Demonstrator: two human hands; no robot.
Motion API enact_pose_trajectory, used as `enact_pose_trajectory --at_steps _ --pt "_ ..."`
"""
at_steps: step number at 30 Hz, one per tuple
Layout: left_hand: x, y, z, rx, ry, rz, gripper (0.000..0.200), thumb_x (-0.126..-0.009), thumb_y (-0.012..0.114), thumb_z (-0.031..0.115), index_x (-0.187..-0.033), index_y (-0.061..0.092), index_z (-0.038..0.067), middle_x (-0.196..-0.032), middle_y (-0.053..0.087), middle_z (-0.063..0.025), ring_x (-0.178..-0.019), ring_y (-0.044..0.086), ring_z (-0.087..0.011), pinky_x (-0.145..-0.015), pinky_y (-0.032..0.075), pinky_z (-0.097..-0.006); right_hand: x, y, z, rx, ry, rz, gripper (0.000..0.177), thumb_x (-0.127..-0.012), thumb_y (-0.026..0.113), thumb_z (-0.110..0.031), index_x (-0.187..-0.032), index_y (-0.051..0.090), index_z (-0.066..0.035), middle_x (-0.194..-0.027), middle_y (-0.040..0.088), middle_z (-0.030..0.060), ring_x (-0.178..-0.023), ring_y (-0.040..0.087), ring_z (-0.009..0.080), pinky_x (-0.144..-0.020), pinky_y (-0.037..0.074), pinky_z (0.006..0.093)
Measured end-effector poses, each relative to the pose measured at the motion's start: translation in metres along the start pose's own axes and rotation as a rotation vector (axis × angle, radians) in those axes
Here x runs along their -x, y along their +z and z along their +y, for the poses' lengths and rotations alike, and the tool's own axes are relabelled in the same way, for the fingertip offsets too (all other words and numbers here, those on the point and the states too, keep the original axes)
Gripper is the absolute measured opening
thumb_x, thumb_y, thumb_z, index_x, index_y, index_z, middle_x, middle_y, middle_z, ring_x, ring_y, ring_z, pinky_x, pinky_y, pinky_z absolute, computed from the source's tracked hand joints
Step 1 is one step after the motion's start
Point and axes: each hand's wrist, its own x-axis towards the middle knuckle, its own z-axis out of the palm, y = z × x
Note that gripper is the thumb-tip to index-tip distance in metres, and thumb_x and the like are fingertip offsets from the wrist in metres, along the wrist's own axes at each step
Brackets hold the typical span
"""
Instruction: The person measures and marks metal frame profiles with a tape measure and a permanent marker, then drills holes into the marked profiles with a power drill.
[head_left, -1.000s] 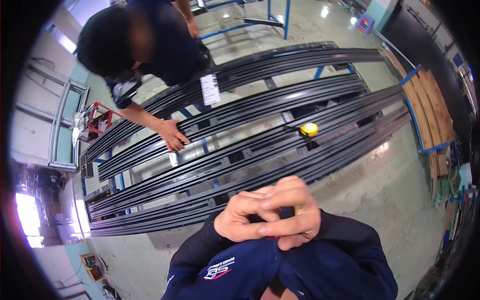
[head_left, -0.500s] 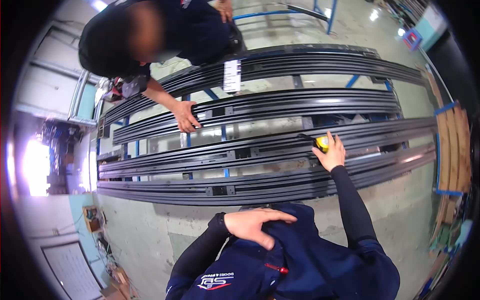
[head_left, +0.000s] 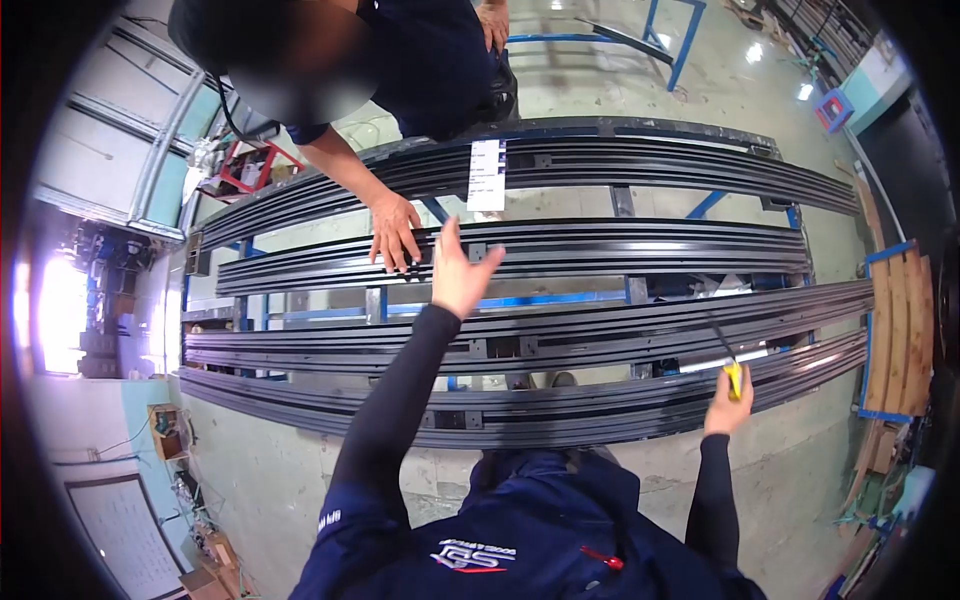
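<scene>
Several long black ribbed profiles (head_left: pixel 620 335) lie side by side across a blue frame. My left hand (head_left: pixel 463 272) is stretched over the second profile from the back, fingers apart and holding nothing, just right of the co-worker's hand. Low on the right, my right hand (head_left: pixel 727 408) is closed around a yellow tape measure (head_left: pixel 735 380), above the nearest profile. A dark strip or strap extends up and left from the tape measure. Small black plates (head_left: pixel 503 347) sit on the profiles near their middle.
Across the frame a co-worker (head_left: pixel 430 60) leans in, one hand (head_left: pixel 395 232) on the second profile. A white label (head_left: pixel 487 175) hangs over the farthest profile. Wooden boards (head_left: pixel 899 335) stand at the right end. Behind is a blue stand (head_left: pixel 680 45).
My left hand has reached forward from my body to over the profiles. My right hand has moved right and nearer to me with the tape measure. The co-worker's hand appears slightly shifted.
</scene>
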Motion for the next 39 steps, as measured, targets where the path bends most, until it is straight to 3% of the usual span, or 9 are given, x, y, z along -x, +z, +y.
enact_pose_trajectory --at_steps 7,12,16,21,25,27,32,34,39 --pt "-0.156 0.103 -0.048 -0.286 -0.243 -0.054 0.12 -0.063 0.089 0.056 -0.157 0.025 0.019 -0.16 0.015 -0.031 -0.146 0.026 -0.0479 -0.116 0.034 -0.0537 0.177 -0.171 0.117 0.473 0.573 0.102 0.062 -0.09 0.072 -0.04 -0.133 0.061 0.003 -0.127 0.066 0.0198 -0.115 0.063 0.0308 -0.101 0.047 0.0379" --pt "-0.167 0.128 -0.057 -0.448 -0.242 -0.074 0.103 -0.072 0.086 0.024 -0.157 0.028 0.033 -0.16 0.02 -0.0243 -0.138 0.034 -0.0505 -0.109 0.041 -0.0537 0.341 -0.22 0.099 0.717 0.938 0.073 0.06 -0.086 0.071 -0.049 -0.119 0.069 0.001 -0.105 0.073 0.0216 -0.098 0.069 0.0342 -0.089 0.051 0.0418" --pt "-0.179 0.118 -0.076 -0.211 -0.219 0.06 0.108 -0.065 0.084 0.023 -0.157 0.027 0.021 -0.134 0.051 -0.0276 -0.12 0.054 -0.0428 -0.108 0.041 -0.049 0.399 -0.196 0.096 0.531 1.076 -0.048 0.056 -0.085 0.073 -0.045 -0.117 0.07 0.002 -0.103 0.073 0.0197 -0.097 0.069 0.0326 -0.089 0.052 0.0405" --pt "-0.17 0.081 -0.07 0.153 -0.001 0.161 0.109 -0.068 0.079 0.011 -0.159 0.02 0.016 -0.141 0.04 -0.027 -0.131 0.04 -0.0396 -0.111 0.037 -0.0486 0.355 -0.155 0.11 0.244 0.856 -0.063 0.048 -0.088 0.075 -0.032 -0.12 0.069 0.004 -0.107 0.074 0.0164 -0.098 0.068 0.0231 -0.091 0.05 0.0346" --pt "-0.102 0.032 -0.037 1.039 0.007 -0.025 0.105 -0.076 0.064 -0.006 -0.162 0.008 0.013 -0.125 0.053 -0.0116 -0.099 0.054 -0.0148 -0.08 0.05 -0.0277 0.249 -0.137 0.084 -0.309 0.913 0.018 0.023 -0.09 0.072 -0.03 -0.101 0.063 -0.013 -0.079 0.054 -0.0022 -0.065 0.051 0.0091 -0.058 0.045 0.0258" --pt "-0.038 -0.004 -0.019 1.218 -0.026 -0.084 0.112 -0.075 0.063 -0.01 -0.163 0.004 0.027 -0.143 0.042 -0.0131 -0.121 0.05 -0.0229 -0.095 0.049 -0.0349 0.215 -0.138 0.073 -0.64 0.856 -0.119 0.031 -0.093 0.066 -0.029 -0.116 0.06 -0.01 -0.088 0.058 0.0 -0.078 0.058 0.0113 -0.07 0.051 0.0313" --pt "0.118 -0.082 0.022 1.557 -0.182 -0.24 0.102 -0.076 0.075 0.013 -0.16 0.019 0.024 -0.13 0.052 -0.0113 -0.113 0.058 -0.0259 -0.092 0.053 -0.0403 0.165 -0.12 0.011 -1.013 0.684 -0.52 0.055 -0.088 0.068 -0.036 -0.133 0.056 -0.007 -0.118 0.067 0.0129 -0.08 0.061 0.0199 -0.07 0.054 0.0364" --pt "0.168 -0.092 0.008 1.523 -0.266 -0.192 0.08 -0.078 0.072 0.018 -0.149 0.035 0.01 -0.129 0.054 -0.0143 -0.112 0.059 -0.0277 -0.091 0.055 -0.0413 0.155 -0.106 0.012 -1.074 0.653 -0.839 0.059 -0.087 0.068 -0.041 -0.132 0.057 -0.006 -0.123 0.067 0.0161 -0.08 0.061 0.021 -0.068 0.053 0.0362" --pt "0.3 -0.135 0.031 1.454 -0.251 0.103 0.077 -0.085 0.063 0.026 -0.155 0.031 0.024 -0.117 0.054 -0.0117 -0.101 0.057 -0.0249 -0.085 0.055 -0.0424 0.151 -0.062 -0.015 -1.121 0.563 -1.479 0.079 -0.086 0.067 -0.062 -0.134 0.057 0.0 -0.113 0.069 0.017 -0.088 0.065 0.021 -0.069 0.053 0.0329"
